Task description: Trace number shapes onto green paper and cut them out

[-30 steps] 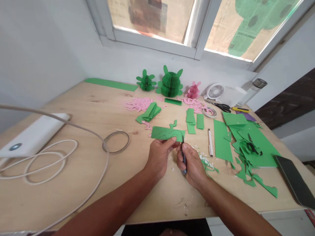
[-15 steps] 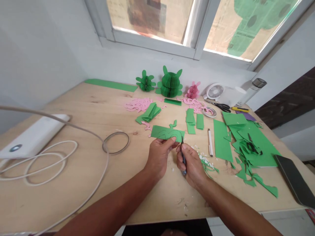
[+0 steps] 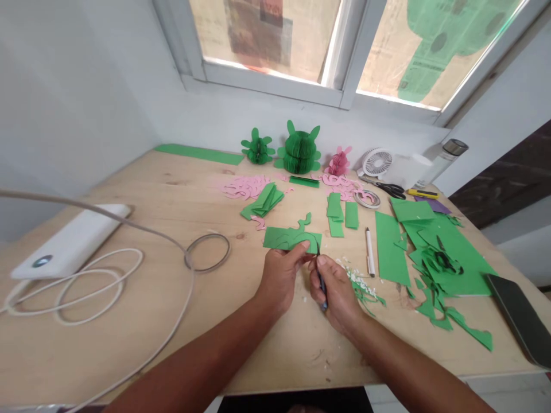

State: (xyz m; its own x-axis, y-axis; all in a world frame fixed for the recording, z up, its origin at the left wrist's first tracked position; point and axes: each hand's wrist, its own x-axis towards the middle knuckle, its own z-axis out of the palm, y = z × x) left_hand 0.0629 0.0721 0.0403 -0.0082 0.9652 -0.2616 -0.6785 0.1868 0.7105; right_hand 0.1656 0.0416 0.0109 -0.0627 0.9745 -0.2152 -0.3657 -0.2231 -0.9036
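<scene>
My left hand [image 3: 282, 272] pinches the lower edge of a green paper strip [image 3: 284, 236], thumb on top. Curved lines are drawn along the strip. In my right hand [image 3: 338, 287] is a slim dark cutting tool [image 3: 322, 284] with a bluish lower end; its exact kind is partly hidden by my fingers. The tool's tip meets the strip near its right end. Just beyond the strip lies a small wavy green cutout [image 3: 305, 220], and a pink cutout [image 3: 258, 222] lies near its upper left.
Green paper scraps [image 3: 434, 298], dark-handled scissors [image 3: 445, 263] and a phone [image 3: 516, 318] lie right. A white pen [image 3: 369, 252] is nearer. Honeycomb paper figures [image 3: 300, 152] and a small fan [image 3: 377, 163] stand behind. A white device [image 3: 73, 241] and looping cable [image 3: 172, 332] occupy the left.
The camera view has shifted slightly, so the table things sit a little lower and further right. Both hands keep their hold, and the strip has tilted slightly.
</scene>
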